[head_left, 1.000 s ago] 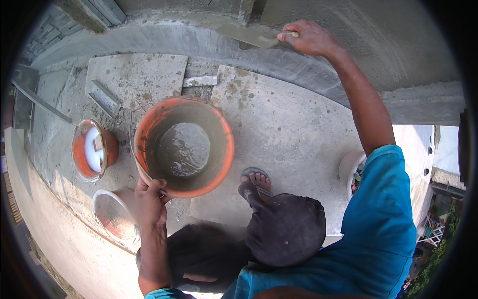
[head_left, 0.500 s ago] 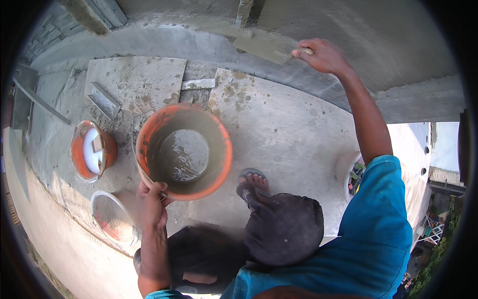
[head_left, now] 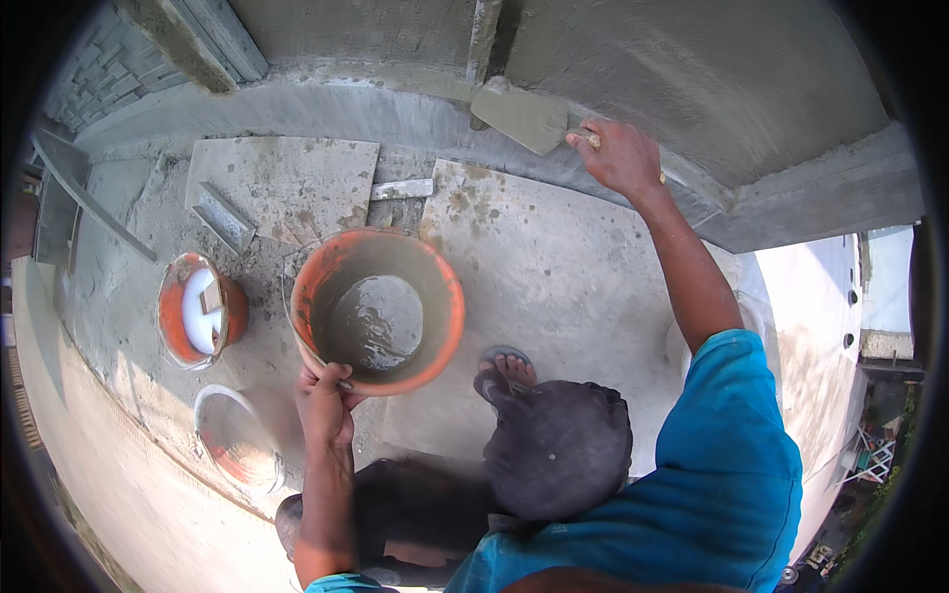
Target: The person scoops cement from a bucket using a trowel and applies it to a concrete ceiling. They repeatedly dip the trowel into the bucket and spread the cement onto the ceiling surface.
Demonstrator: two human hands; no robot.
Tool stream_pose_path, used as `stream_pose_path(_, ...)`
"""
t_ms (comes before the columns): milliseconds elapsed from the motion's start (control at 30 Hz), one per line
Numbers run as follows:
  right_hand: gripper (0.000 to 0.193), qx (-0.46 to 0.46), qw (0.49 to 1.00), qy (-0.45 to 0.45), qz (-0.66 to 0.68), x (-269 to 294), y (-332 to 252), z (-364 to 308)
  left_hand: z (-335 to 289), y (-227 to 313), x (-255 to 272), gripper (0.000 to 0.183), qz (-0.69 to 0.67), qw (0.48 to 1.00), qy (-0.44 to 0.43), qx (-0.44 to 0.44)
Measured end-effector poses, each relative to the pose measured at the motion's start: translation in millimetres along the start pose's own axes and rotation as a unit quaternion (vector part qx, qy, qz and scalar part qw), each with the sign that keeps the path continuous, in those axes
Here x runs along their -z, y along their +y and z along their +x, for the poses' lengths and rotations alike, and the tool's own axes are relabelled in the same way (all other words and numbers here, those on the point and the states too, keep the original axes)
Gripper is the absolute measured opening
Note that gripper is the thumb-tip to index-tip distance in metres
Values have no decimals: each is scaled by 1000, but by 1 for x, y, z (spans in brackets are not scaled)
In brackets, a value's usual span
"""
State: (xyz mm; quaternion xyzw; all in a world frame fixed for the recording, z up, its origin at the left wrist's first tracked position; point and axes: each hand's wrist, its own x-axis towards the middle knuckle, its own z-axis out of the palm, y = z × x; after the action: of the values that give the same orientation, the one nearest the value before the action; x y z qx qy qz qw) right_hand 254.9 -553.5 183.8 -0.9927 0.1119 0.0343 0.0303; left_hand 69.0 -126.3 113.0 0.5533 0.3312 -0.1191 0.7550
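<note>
Trowel (head_left: 522,117) left of the right hand (head_left: 621,160), blade toward the foot of the post (head_left: 483,40)

The trowel lies just left of the right fingers and slightly farther from the body, up at the foot of the wall (head_left: 692,89). Its long axis slants: the handle is at the lower right, inside the grip, and the broad blade points left and a little upward in the view, with its end near the base of the post. One face of the blade shows to the camera; whether its far side touches the wall, I cannot tell. The right fingers are closed round the handle, and that arm is stretched out forward.

The bucket (head_left: 454,306) sits lower and to the left of the trowel, well apart from it, with the left hand (head_left: 326,407) much the nearer. The left fingers grip its rim at the lower left, thumb on top. Its round mouth faces up toward the camera, showing wet grey mix (head_left: 376,321) inside, so its axis runs roughly along the line of sight. Whether anything beneath bears its weight is hidden. Left of it stand an orange pail (head_left: 235,308) and a pale pail (head_left: 225,420), the pale one nearer the left hand
</note>
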Motion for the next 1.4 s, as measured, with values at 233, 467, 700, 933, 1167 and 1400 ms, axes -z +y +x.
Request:
stream_pose_path(233,38,178,980,86,26,5,-13,-61,18,-8,-11,33,-21,999,23,-5)
stream_pose_path(467,31,310,948,-69,-26,-13,-64,-106,31,-2,-19,33,-2,1000,5,-22)
stream_pose_path(700,47,29,998,17,50,27,16,-30,31,-5,-10,30,-14,1000,15,-15)
stream_pose_path(933,47,-7,999,-22,47,9,30,12,31,-6,-7,29,-5,1000,10,-15)
stream_pose_path(1167,49,9,997,27,72,69,21,6,28,-9,-2,28,6,1000,1,-11)
stream_pose_path(1400,45,34,990,115,77,117,28,6,34,-8,-8,25,29,999,-26,0)
